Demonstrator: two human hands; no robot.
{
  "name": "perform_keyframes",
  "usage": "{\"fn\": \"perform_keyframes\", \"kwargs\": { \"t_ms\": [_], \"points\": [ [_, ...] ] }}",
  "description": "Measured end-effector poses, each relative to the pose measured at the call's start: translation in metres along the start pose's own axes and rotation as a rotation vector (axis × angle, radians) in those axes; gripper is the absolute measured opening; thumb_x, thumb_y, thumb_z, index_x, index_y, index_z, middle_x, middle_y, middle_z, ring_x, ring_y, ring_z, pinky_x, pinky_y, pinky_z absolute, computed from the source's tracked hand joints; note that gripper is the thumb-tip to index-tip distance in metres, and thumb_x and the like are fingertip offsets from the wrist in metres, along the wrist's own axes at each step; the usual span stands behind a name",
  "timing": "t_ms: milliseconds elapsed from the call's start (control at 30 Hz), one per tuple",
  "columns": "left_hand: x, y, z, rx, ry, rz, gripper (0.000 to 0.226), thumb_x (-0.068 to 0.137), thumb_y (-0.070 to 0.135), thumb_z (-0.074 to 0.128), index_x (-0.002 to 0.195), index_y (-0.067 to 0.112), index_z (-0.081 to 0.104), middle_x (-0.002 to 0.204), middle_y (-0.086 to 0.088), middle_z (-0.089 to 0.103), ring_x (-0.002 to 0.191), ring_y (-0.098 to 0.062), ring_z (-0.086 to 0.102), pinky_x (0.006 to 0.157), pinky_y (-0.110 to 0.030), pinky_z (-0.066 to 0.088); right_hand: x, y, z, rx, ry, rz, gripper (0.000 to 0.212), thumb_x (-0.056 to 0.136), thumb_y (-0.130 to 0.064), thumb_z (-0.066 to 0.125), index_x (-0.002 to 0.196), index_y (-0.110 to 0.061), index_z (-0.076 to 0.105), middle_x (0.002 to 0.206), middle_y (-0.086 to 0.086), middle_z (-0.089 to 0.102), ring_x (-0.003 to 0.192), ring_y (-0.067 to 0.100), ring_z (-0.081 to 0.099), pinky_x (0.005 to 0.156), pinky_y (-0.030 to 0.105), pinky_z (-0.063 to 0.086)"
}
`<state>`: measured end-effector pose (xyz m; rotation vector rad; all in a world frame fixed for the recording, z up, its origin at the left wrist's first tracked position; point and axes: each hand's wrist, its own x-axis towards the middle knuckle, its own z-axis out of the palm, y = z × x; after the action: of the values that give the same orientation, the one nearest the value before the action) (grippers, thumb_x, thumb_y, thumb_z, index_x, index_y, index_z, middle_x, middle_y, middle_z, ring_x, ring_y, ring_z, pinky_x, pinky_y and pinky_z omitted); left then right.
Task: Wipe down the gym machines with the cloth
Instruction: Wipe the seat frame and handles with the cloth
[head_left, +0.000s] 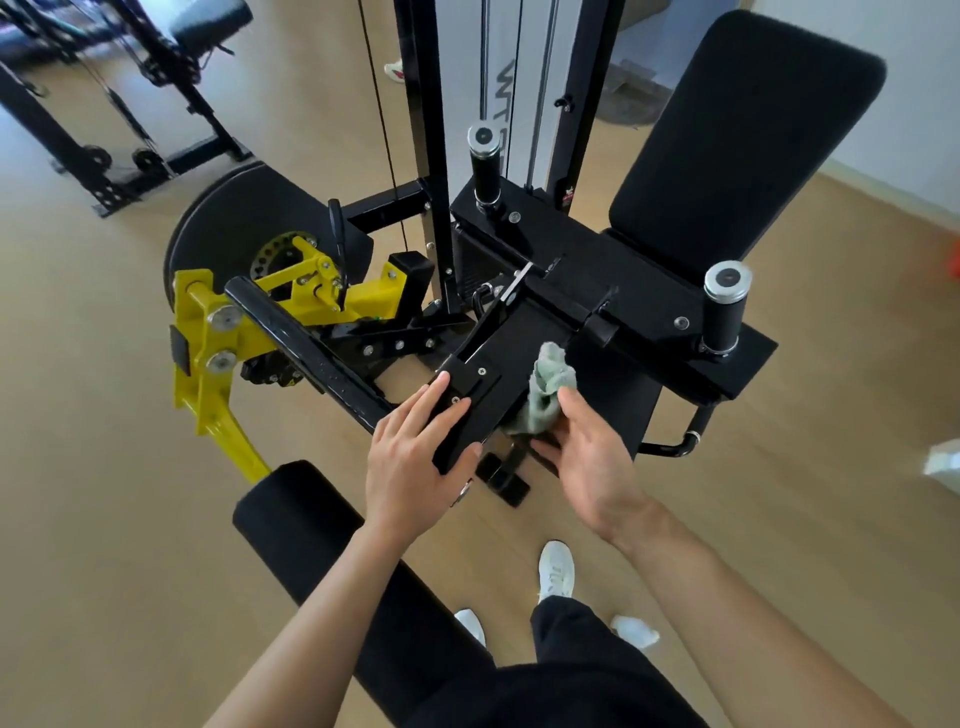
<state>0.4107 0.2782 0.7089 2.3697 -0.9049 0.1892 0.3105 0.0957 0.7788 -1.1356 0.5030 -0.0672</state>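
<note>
My left grip (415, 457), flat and open, steadies the black rail (478, 387) so my right grip (592, 457), clutching the green cloth (550, 384), can wipe its side.

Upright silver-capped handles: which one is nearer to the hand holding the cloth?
The handle at the picture's right, beside the back pad, is nearer the right hand gripping the cloth; the other handle stands by the white column.

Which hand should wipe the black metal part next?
The right hand: it holds the green cloth against the black frame. The left hand has no cloth and just rests on the black plate.
</note>
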Motion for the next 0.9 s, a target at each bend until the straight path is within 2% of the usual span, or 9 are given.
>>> {"fn": "perform_keyframes", "kwargs": {
  "t_ms": [67, 133, 200, 267, 367, 500, 667, 767, 900],
  "points": [
    [-0.001, 0.002, -0.002, -0.021, 0.004, -0.003, 0.047, 0.093, 0.049, 0.062, 0.136, 0.029, 0.064, 0.16, 0.009, 0.04, 0.144, -0.016, 0.043, 0.114, -0.035, 0.035, 0.005, -0.007, 0.005, -0.287, -0.031, -0.127, 0.042, 0.102, -0.042, 0.041, 0.144, -0.044, 0.044, 0.146, -0.027, 0.049, 0.139, -0.006, 0.039, 0.116, 0.028, 0.031],
    [-0.001, 0.004, -0.005, -0.071, 0.029, -0.008, 0.043, 0.091, 0.04, 0.066, 0.131, 0.024, 0.068, 0.156, 0.005, 0.048, 0.139, -0.02, 0.05, 0.115, -0.039, 0.039, 0.01, -0.003, 0.007, -0.664, -0.075, -0.202, 0.043, 0.106, -0.036, 0.04, 0.147, -0.049, 0.037, 0.152, -0.039, 0.031, 0.144, -0.012, 0.023, 0.124, 0.028, 0.02],
    [-0.002, 0.006, -0.009, -0.176, 0.09, -0.018, 0.035, 0.088, 0.024, 0.07, 0.123, 0.016, 0.073, 0.144, 0.0, 0.06, 0.129, -0.021, 0.058, 0.109, -0.046, 0.046, 0.011, 0.01, 0.006, -1.111, -0.047, -0.205, 0.047, 0.107, -0.035, 0.041, 0.152, -0.041, 0.036, 0.162, -0.029, 0.017, 0.151, 0.004, 0.01, 0.124, 0.038, 0.01],
    [-0.004, 0.007, -0.014, -0.311, 0.184, -0.061, 0.029, 0.087, 0.016, 0.069, 0.115, 0.012, 0.075, 0.13, 0.0, 0.067, 0.122, -0.017, 0.062, 0.103, -0.043, 0.05, 0.003, 0.028, 0.009, -1.359, -0.06, -0.262, 0.052, 0.105, -0.03, 0.045, 0.155, -0.036, 0.035, 0.166, -0.02, 0.014, 0.153, 0.016, 0.006, 0.123, 0.042, 0.01],
    [-0.018, 0.008, -0.025, -0.394, 0.31, -0.171, 0.023, 0.089, 0.016, 0.067, 0.11, 0.012, 0.076, 0.119, 0.003, 0.071, 0.115, -0.015, 0.064, 0.098, -0.038, 0.052, -0.017, 0.046, 0.022, -1.473, -0.144, -0.354, 0.057, 0.099, -0.028, 0.043, 0.155, -0.039, 0.035, 0.165, -0.019, 0.021, 0.148, 0.022, 0.013, 0.121, 0.042, 0.012],
    [-0.045, 0.003, -0.036, -0.347, 0.352, -0.195, 0.021, 0.089, 0.012, 0.068, 0.108, 0.011, 0.076, 0.113, 0.002, 0.072, 0.108, -0.018, 0.065, 0.093, -0.036, 0.054, -0.03, 0.057, 0.042, -1.604, -0.218, -0.476, 0.06, 0.093, -0.024, 0.044, 0.152, -0.035, 0.042, 0.16, -0.012, 0.037, 0.137, 0.028, 0.026, 0.115, 0.048, 0.03],
    [-0.073, 0.007, -0.037, -0.309, 0.398, -0.222, 0.01, 0.088, 0.013, 0.067, 0.091, 0.009, 0.076, 0.097, 0.002, 0.068, 0.093, -0.018, 0.064, 0.077, -0.038, 0.055, -0.022, 0.049, 0.047, -1.419, -0.407, -0.54, 0.059, 0.091, -0.01, 0.047, 0.146, -0.03, 0.053, 0.158, -0.006, 0.042, 0.138, 0.02, 0.04, 0.113, 0.039, 0.033],
    [-0.08, 0.016, -0.029, -0.277, 0.354, -0.284, 0.015, 0.086, 0.012, 0.076, 0.101, 0.011, 0.077, 0.106, 0.003, 0.068, 0.1, -0.015, 0.063, 0.083, -0.035, 0.057, -0.012, 0.041, 0.035, -1.336, -0.331, -0.565, 0.044, 0.097, -0.012, 0.051, 0.137, -0.027, 0.06, 0.158, -0.007, 0.039, 0.134, 0.015, 0.045, 0.113, 0.034, 0.035],
    [-0.08, 0.022, -0.017, -0.191, 0.274, -0.32, 0.039, 0.083, 0.024, 0.082, 0.12, 0.015, 0.075, 0.122, 0.001, 0.066, 0.11, -0.017, 0.057, 0.093, -0.027, 0.051, 0.004, 0.035, 0.03, -1.565, -0.311, -0.661, 0.036, 0.094, -0.023, 0.063, 0.129, -0.024, 0.067, 0.147, -0.002, 0.055, 0.139, 0.014, 0.046, 0.112, 0.047, 0.036]
  ]
}}
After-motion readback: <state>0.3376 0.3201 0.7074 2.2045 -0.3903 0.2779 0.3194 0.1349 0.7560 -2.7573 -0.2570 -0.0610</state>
